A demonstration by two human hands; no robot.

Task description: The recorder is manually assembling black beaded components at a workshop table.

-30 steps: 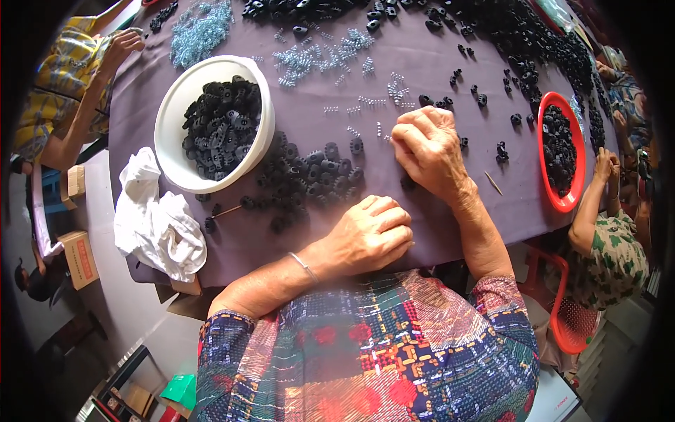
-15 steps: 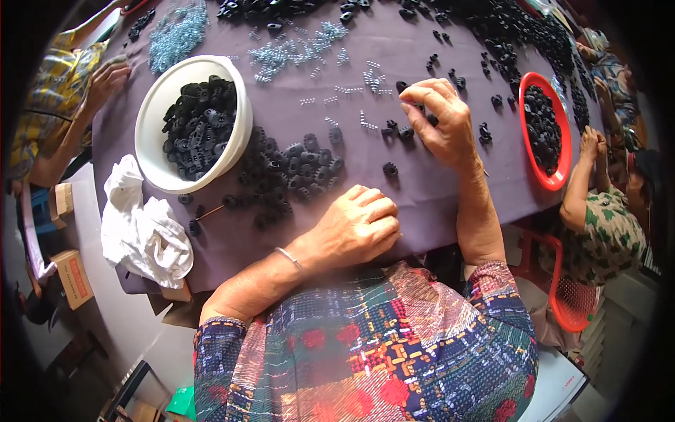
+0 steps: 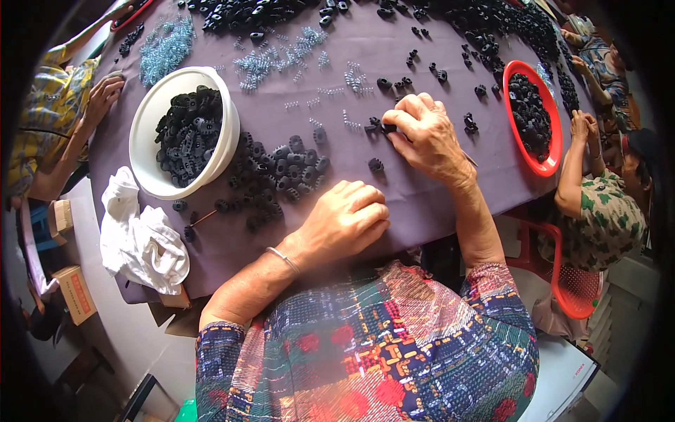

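Observation:
My right hand [image 3: 430, 141] is over the middle of the table, thumb and forefinger closed on a small black plastic piece [image 3: 388, 128]. Similar black pieces lie just beyond its fingers, and a single one [image 3: 376, 165] is on the cloth to its left. Nearer to me, my left hand [image 3: 344, 219] rests at the table edge with its fingers curled in; whatever they may hold is hidden. Left of it spreads a pile of dark ridged barrel-shaped pieces [image 3: 285, 169]. Small metal springs [image 3: 351, 121] lie loose beyond the pile.
A white bowl [image 3: 228, 133] of black pieces stands at left, beside a crumpled white cloth [image 3: 144, 235] and a thin stick [image 3: 204, 218]. At right is a red basket [image 3: 511, 116] of black parts. More springs [image 3: 167, 49] and black parts [image 3: 492, 32] lie farther off. Other people sit on both sides.
My right hand has moved left, and its thumb and forefinger have come together on a black piece. My left hand stays curled at the table edge. The whole view has shifted slightly.

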